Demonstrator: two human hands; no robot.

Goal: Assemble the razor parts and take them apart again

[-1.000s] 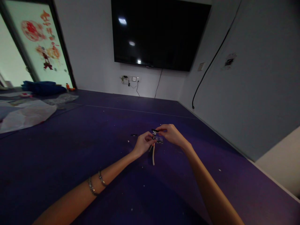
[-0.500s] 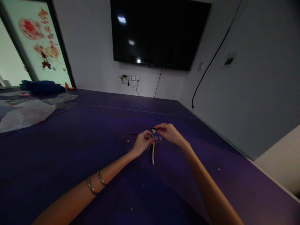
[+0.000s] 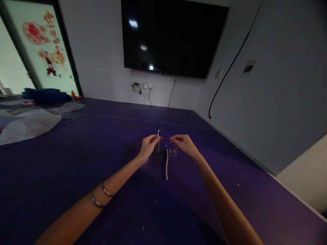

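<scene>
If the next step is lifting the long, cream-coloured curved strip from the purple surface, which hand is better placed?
Probably the right hand: it shows nothing held and is near the strip. The left hand grips a thin black-and-white stick.

A slim razor-like tool (image 3: 158,147), dark-headed and pale-necked, stands nearly upright in the left hand (image 3: 148,146). A dark patterned packet (image 3: 173,152) lies beside the right hand (image 3: 184,144); a pale, dark-tipped, slightly curved stick (image 3: 167,166) lies between both hands, toward the wearer.
</scene>
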